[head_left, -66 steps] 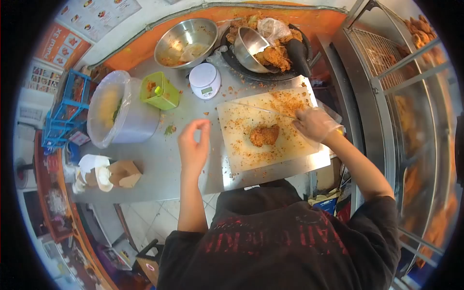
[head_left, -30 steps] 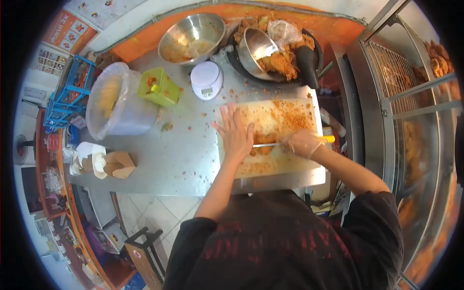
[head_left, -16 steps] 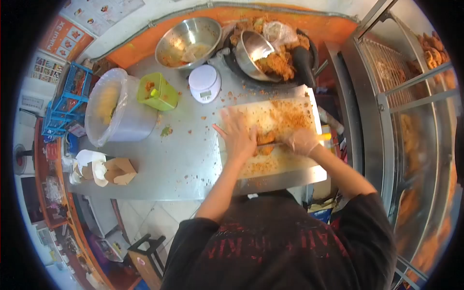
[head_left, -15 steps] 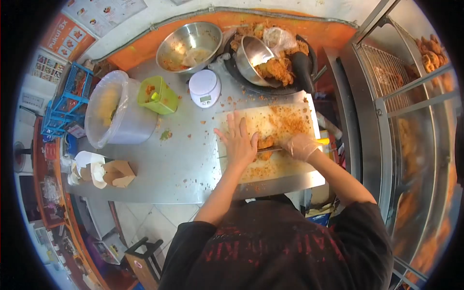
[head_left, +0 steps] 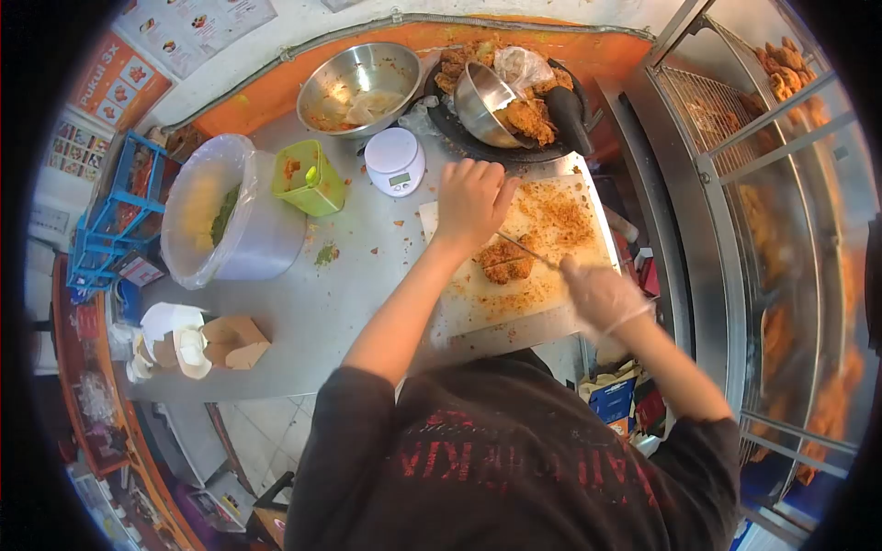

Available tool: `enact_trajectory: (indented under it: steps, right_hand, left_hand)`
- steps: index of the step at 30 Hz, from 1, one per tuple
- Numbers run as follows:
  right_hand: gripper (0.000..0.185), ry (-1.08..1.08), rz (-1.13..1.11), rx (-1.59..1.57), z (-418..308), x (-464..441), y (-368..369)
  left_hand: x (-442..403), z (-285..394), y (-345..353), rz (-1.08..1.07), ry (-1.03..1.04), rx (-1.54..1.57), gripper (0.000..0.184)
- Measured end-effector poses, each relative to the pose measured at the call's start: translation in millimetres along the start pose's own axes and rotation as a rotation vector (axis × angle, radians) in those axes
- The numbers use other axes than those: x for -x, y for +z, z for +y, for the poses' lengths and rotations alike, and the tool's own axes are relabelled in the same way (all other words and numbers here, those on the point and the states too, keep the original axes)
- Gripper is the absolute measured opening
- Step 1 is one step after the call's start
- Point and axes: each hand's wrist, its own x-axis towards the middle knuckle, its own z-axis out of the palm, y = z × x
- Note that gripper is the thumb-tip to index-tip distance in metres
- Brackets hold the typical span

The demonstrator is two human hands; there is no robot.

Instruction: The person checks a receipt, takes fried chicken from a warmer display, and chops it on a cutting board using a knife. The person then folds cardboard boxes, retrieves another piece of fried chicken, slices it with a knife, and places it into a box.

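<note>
A flat piece of breaded fried chicken (head_left: pixel 505 266) lies on the white cutting board (head_left: pixel 459 308), with a cut line visible across it. Wearing a clear plastic glove, my right hand (head_left: pixel 608 296) grips a knife (head_left: pixel 528 248), its blade slanting up and left past the chicken's upper edge. The knife's handle is hidden in that hand. My bare left hand (head_left: pixel 473 204) hovers over the board's upper left corner, close to the blade's tip. Its fingers are loosely bent, the thumb stands apart, and nothing shows in it; the fingertips are hidden.
Crumbs cover the board. Behind it stand a white kitchen scale (head_left: pixel 395 161), a steel bowl (head_left: pixel 358 87) and a black tray (head_left: pixel 441 119) of fried chicken. To the left are a green container (head_left: pixel 310 184), a lined bucket (head_left: pixel 262 220) and paper boxes (head_left: pixel 234 342). A display cabinet (head_left: pixel 698 230) borders the right.
My left hand has lifted off the blade, moved up and bent its fingers. My right hand has drawn down and right, turning the knife from level to slanted and uncovering the chicken.
</note>
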Motion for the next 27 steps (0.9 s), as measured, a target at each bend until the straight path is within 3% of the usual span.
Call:
enact_trajectory:
  steps: [3, 4, 7, 10, 13, 17, 19, 20, 23, 27]
  right_hand:
    - [0.026, 0.208, -0.059, -0.217, -43, 4, 48]
    - [0.026, 0.227, -0.055, -0.221, -55, 1, 51]
    - [0.031, 0.381, -0.039, -0.332, -81, -13, 55]
    - [0.031, 0.514, -0.107, -0.423, -94, -20, 57]
    - [0.033, 0.481, -0.116, -0.403, -101, -17, 47]
    - [0.028, 0.531, 0.056, -0.418, -99, -30, 95]
    - [0.03, 0.576, 0.136, -0.439, -101, -40, 108]
    - [0.028, 0.587, 0.156, -0.543, -96, -40, 110]
    - [0.03, 0.5, 0.105, -0.43, -90, -36, 92]
    - [0.023, 0.536, 0.043, -0.343, -102, -21, 43]
  left_hand:
    - [-8, -29, 48, -0.19, 0.113, 0.223, 0.027]
    - [-6, -34, 62, -0.202, 0.177, 0.45, 0.032]
    - [-1, -50, 88, -0.337, 0.181, 0.659, 0.037]
    - [6, -59, 98, -0.503, 0.057, 0.613, 0.041]
    - [6, -56, 87, -0.633, 0.024, 0.476, 0.043]
    - [3, -56, 100, -0.52, 0.047, 0.482, 0.045]
    - [1, -50, 110, -0.578, 0.071, 0.282, 0.047]
    - [0, -57, 122, -0.523, 0.164, 0.317, 0.047]
    - [-2, -61, 104, -0.59, 0.011, 0.387, 0.047]
    - [-14, -47, 84, -0.333, 0.082, 0.58, 0.047]
